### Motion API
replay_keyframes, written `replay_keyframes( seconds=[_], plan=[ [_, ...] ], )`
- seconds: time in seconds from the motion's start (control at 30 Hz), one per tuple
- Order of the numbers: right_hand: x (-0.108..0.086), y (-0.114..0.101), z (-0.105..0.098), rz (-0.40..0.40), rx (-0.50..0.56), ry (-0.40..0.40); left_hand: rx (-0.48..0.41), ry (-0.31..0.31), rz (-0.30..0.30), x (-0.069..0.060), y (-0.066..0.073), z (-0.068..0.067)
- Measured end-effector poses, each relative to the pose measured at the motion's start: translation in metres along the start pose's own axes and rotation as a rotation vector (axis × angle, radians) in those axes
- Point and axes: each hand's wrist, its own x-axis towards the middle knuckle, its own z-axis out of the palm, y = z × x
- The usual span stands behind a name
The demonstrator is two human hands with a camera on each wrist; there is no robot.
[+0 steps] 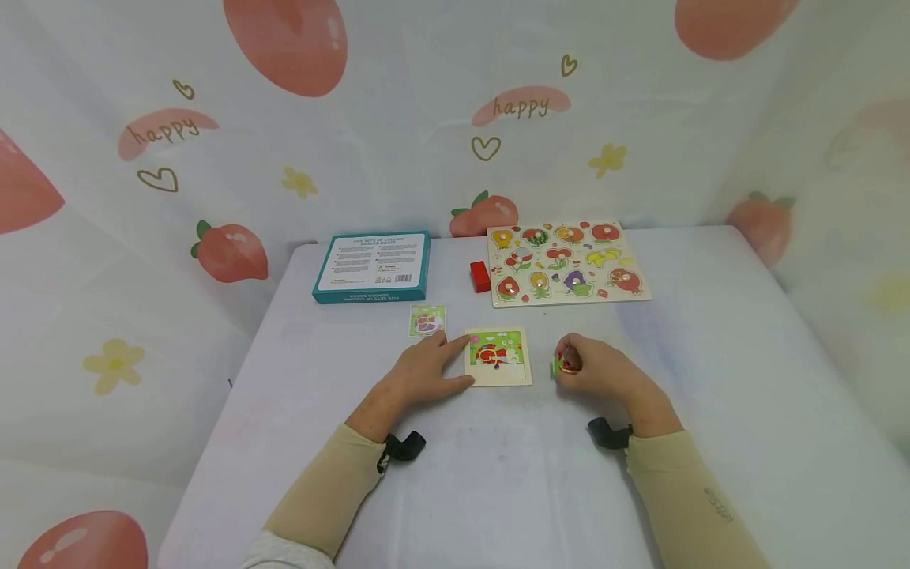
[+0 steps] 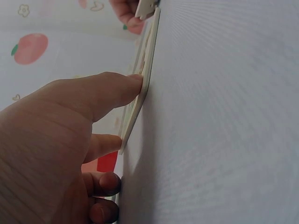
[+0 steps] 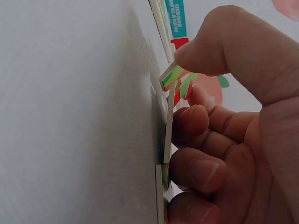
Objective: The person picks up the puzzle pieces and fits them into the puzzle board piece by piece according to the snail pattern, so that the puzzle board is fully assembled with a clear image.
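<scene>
A small square wooden puzzle tray lies flat in the middle of the table, its upper part filled with colourful pieces and its lower part bare wood. My left hand is at the tray's left side; its extended thumb and index finger touch the frame. To the right of the tray, my right hand pinches a green and red puzzle piece, tilted on edge in the right wrist view. More flat pieces lie under that hand's curled fingers; how many is hidden.
A small picture card lies beyond the left hand. Behind stand a teal-edged box, a red block and a fruit knob puzzle board. A printed curtain hangs along the back of the table.
</scene>
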Motion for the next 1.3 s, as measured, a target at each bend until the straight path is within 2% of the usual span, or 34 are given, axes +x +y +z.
replay_keyframes(
  seconds=[0.3,0.67,1.0,1.3],
  plan=[
    [-0.001,0.0,0.006,-0.011,-0.064,0.055,0.005,0.008,0.0,0.0,0.0,0.002],
    [0.001,-0.003,0.008,-0.012,-0.114,0.064,-0.004,0.009,0.001,0.0,0.0,0.001],
    [0.0,-0.002,0.004,0.022,-0.048,0.051,-0.009,0.007,0.005,-0.001,-0.002,0.002],
    [0.0,0.003,-0.002,0.046,0.044,-0.005,-0.004,0.012,0.004,0.0,-0.001,0.002]
  ],
)
